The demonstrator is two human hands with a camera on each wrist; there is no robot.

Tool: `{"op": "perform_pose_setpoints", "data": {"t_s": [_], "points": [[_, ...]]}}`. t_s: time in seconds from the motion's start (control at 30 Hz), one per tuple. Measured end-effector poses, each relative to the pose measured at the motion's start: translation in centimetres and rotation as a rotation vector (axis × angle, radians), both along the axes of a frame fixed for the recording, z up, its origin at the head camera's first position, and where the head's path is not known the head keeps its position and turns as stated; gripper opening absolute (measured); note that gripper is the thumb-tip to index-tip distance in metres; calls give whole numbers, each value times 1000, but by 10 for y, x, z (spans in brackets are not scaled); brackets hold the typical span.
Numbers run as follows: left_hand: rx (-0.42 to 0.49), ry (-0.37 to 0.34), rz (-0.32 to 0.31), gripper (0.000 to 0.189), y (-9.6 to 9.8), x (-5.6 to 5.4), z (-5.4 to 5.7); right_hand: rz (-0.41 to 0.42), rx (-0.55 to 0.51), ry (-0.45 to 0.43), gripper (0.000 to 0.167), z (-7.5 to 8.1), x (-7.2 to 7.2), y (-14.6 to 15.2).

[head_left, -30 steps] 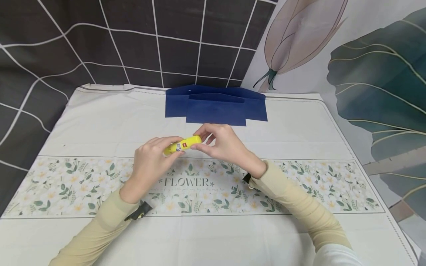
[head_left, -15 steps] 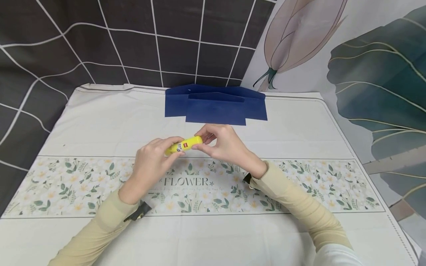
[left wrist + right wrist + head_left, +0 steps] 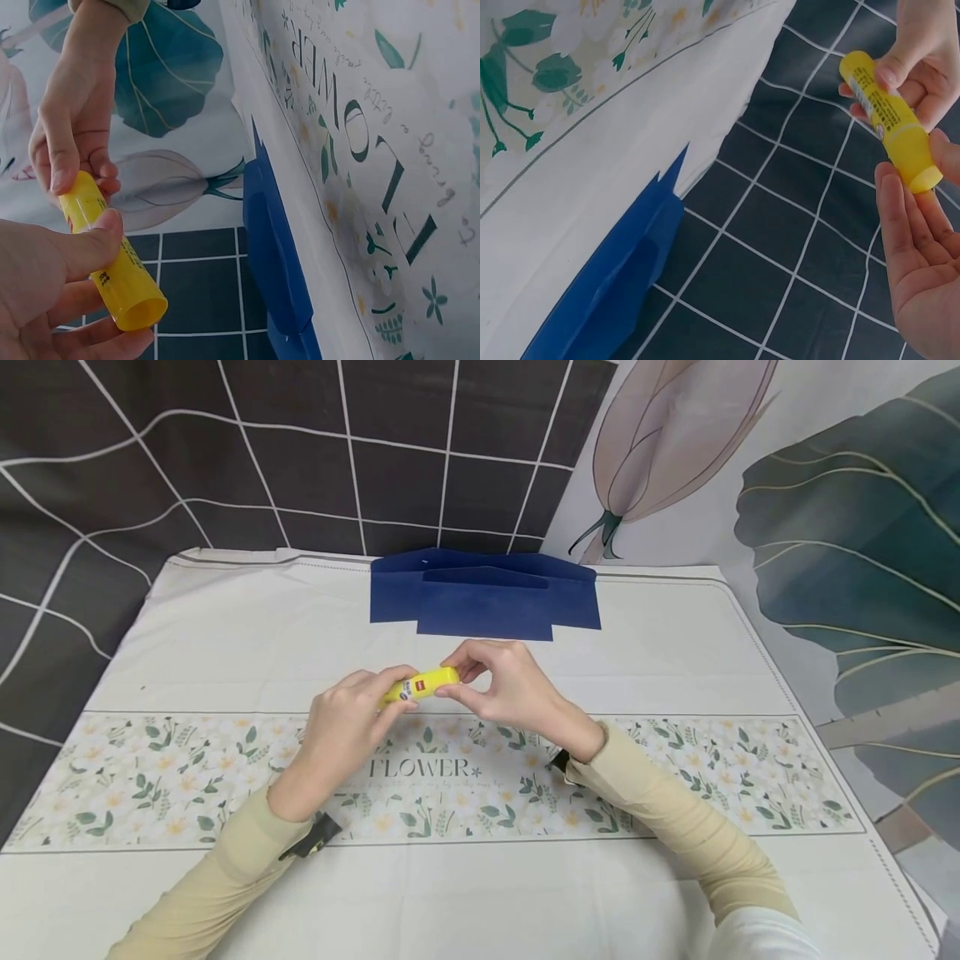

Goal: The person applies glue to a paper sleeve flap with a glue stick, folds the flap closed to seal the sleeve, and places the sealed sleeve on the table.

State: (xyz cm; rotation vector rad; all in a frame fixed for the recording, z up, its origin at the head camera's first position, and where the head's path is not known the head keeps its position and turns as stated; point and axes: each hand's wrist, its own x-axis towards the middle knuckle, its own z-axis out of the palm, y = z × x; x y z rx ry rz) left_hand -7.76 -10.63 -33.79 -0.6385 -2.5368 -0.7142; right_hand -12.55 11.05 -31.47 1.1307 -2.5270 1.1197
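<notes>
A yellow glue stick (image 3: 431, 682) with a small red label is held above the table, tilted with its right end a little higher in the head view. My left hand (image 3: 337, 722) grips its body between thumb and fingers. The other end, the cap, is pinched by my right hand (image 3: 516, 689). In the left wrist view the glue stick (image 3: 124, 279) turns its hollow-looking base toward the camera. Dark print shows along the glue stick (image 3: 889, 112) in the right wrist view, where the cap appears seated on the body.
Dark blue envelopes (image 3: 483, 614) lie overlapped at the table's back edge, flaps raised. A white tablecloth (image 3: 480, 893) with a floral band and the word FLOWER covers the table. Behind hang a black grid-pattern cloth (image 3: 405, 477) and a flower-print curtain (image 3: 675, 527).
Both hands have drifted slightly to the right with the glue stick. Their hold on it looks the same, and the envelopes have stayed in place.
</notes>
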Motion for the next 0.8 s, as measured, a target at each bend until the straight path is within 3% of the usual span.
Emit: {"op": "perform_pose_setpoints", "data": {"t_s": [0.4,0.8], "points": [[-13,-74,-22,38,-4,-1,3,64,-2,20,22,2,0,2],[-50,-62,-37,37,-6,-1,3,79,-50,-42,24,6,3,4]]}}
